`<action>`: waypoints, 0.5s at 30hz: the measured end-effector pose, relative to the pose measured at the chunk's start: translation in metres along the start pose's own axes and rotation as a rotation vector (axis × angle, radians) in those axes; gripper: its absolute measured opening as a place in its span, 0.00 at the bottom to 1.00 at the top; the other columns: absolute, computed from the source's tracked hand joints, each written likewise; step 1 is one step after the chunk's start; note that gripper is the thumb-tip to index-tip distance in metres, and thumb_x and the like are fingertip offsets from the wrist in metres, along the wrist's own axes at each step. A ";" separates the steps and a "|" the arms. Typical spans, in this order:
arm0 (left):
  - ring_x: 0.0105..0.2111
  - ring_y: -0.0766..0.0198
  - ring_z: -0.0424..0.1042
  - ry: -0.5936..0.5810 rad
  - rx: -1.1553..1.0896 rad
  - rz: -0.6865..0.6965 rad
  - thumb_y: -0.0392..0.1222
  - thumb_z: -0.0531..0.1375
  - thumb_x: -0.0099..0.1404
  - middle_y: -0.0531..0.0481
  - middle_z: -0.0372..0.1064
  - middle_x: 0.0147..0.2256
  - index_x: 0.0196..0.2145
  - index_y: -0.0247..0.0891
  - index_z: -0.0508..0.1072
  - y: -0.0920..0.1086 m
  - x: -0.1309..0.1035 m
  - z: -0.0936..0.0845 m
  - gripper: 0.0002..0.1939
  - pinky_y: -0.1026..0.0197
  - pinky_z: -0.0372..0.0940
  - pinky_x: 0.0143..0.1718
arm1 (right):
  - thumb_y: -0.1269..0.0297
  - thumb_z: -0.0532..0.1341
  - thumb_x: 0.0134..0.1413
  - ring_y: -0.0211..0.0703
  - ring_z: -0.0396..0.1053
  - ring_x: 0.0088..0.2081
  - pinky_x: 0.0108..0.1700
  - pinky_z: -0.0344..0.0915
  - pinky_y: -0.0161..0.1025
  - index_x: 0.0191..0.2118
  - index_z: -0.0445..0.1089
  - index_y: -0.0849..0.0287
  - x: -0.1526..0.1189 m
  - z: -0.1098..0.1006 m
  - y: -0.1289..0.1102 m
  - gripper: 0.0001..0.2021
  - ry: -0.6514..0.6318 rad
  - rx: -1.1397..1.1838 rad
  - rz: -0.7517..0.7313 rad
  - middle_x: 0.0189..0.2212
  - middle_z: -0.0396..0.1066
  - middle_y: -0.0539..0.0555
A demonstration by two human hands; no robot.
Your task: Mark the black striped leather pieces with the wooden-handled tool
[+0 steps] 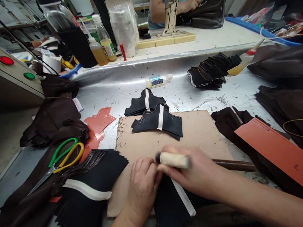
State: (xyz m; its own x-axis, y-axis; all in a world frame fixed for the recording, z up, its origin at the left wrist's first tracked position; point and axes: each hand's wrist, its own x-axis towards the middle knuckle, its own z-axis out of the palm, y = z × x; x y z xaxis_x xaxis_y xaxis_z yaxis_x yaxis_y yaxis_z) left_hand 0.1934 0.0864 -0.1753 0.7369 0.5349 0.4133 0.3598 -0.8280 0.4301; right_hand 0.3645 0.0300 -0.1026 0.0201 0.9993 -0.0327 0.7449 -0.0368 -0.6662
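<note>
while the right hand (pixel 199 167) grips a pale tool (pixel 175 160), the left hand (pixel 142 179) curls beside it

the right fingers close round the blurred tool above a black piece (pixel 165 201) with a white strip (pixel 183 197), which lies over the near part of the tan board (pixel 201 135). the left fingers bend at the piece's edge; whether they pinch it, i cannot tell.

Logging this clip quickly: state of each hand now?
Left hand: curled at the black piece; whether it grips cannot be told.
Right hand: closed, holding a pale tool.
</note>
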 end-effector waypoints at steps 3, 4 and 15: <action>0.32 0.61 0.63 -0.026 -0.017 -0.060 0.35 0.55 0.68 0.49 0.65 0.30 0.26 0.38 0.63 -0.002 -0.002 -0.001 0.11 0.59 0.60 0.34 | 0.58 0.58 0.60 0.40 0.66 0.23 0.25 0.56 0.35 0.30 0.62 0.55 -0.006 0.000 0.013 0.10 -0.106 -0.022 0.113 0.21 0.66 0.46; 0.31 0.61 0.63 -0.028 -0.026 -0.094 0.36 0.56 0.67 0.50 0.65 0.29 0.25 0.38 0.62 -0.004 -0.002 -0.002 0.12 0.59 0.60 0.33 | 0.57 0.57 0.61 0.40 0.66 0.23 0.25 0.57 0.35 0.30 0.62 0.54 -0.008 -0.003 0.020 0.10 -0.066 -0.002 0.144 0.21 0.66 0.45; 0.37 0.59 0.70 -0.216 -0.402 -0.474 0.36 0.63 0.56 0.50 0.71 0.34 0.28 0.42 0.73 0.022 0.023 -0.007 0.02 0.58 0.67 0.38 | 0.48 0.51 0.65 0.47 0.71 0.37 0.37 0.66 0.39 0.36 0.66 0.52 -0.053 -0.020 0.060 0.15 0.250 0.011 0.265 0.33 0.71 0.50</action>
State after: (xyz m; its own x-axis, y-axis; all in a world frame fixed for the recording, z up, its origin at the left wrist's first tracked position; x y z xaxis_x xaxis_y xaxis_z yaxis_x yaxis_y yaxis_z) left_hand 0.2139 0.0814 -0.1504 0.6647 0.7456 -0.0474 0.4631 -0.3615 0.8092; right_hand 0.4211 -0.0252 -0.1260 0.3750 0.9267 -0.0230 0.6846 -0.2936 -0.6672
